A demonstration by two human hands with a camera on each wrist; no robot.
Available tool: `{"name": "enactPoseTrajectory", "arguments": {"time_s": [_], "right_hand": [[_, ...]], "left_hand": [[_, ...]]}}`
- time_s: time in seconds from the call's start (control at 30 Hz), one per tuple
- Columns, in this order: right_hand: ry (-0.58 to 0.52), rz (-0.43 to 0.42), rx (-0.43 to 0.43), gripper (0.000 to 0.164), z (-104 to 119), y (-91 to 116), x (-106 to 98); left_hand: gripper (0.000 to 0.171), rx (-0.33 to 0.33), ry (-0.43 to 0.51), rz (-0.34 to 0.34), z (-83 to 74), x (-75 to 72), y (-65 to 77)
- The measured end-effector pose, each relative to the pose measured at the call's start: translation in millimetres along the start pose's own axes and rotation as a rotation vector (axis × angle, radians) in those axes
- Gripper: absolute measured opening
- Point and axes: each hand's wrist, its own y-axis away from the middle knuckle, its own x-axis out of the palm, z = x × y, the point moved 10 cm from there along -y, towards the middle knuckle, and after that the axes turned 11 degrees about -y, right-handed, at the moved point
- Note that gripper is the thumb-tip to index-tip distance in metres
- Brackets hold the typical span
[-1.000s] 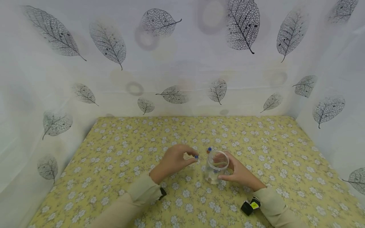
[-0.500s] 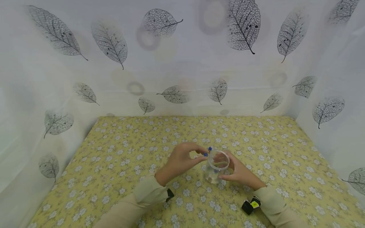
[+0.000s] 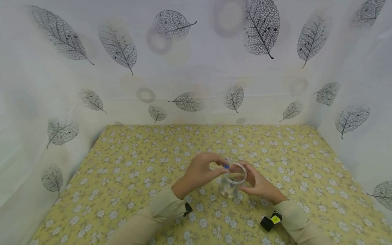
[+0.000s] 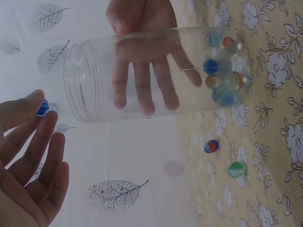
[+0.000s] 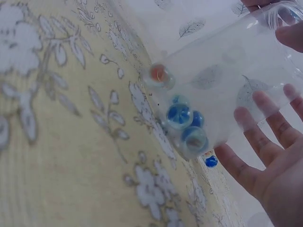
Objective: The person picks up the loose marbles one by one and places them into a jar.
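A clear jar [image 3: 229,193] stands upright on the flowered cloth, with several glass marbles [image 4: 226,80] at its bottom. My left hand [image 3: 203,172] pinches a blue marble [image 4: 42,108] between thumb and fingertips, right at the jar's rim. On the jar's other side, my right hand [image 3: 260,185] holds it, fingers spread along the far wall [image 4: 147,85] and thumb on the near side. Outside the jar, the left wrist view shows a red-and-blue marble [image 4: 211,146] and a green marble [image 4: 237,169] on the cloth.
A yellow cloth with white flowers [image 3: 137,163] covers the table. White sheeting with leaf prints [image 3: 196,71] hangs behind it and at both sides. A black wrist device [image 3: 267,223] sits at the right cuff.
My left hand has moved right with the blue marble, from beside the jar to its rim. The jar stays in place, and my right thumb has shifted slightly right.
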Motion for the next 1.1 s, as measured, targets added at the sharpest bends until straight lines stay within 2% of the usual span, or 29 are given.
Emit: {"name": "enactPoseTrajectory", "arguments": {"time_s": [0.2, 0.43, 0.6, 0.97, 1.1], "right_hand": [[0.052, -0.072, 0.023, 0.065, -3, 1, -3], [0.098, -0.072, 0.001, 0.064, -3, 0, -2], [0.096, -0.08, 0.009, 0.064, -3, 0, -2], [0.108, -0.09, 0.012, 0.063, -3, -1, -3], [0.117, -0.088, 0.012, 0.064, -2, 0, -3]], "left_hand": [[0.016, 0.007, 0.008, 0.021, -1.8, 4.6, -2.4], [0.016, 0.023, -0.017, 0.042, -2.1, 12.6, -2.7], [0.017, 0.024, -0.042, 0.035, -1.3, 11.5, -1.4], [0.016, -0.021, -0.104, 0.018, 19.4, -1.4, 0.1], [0.016, -0.069, -0.142, 0.067, 37.5, 3.6, 0.4]]}}
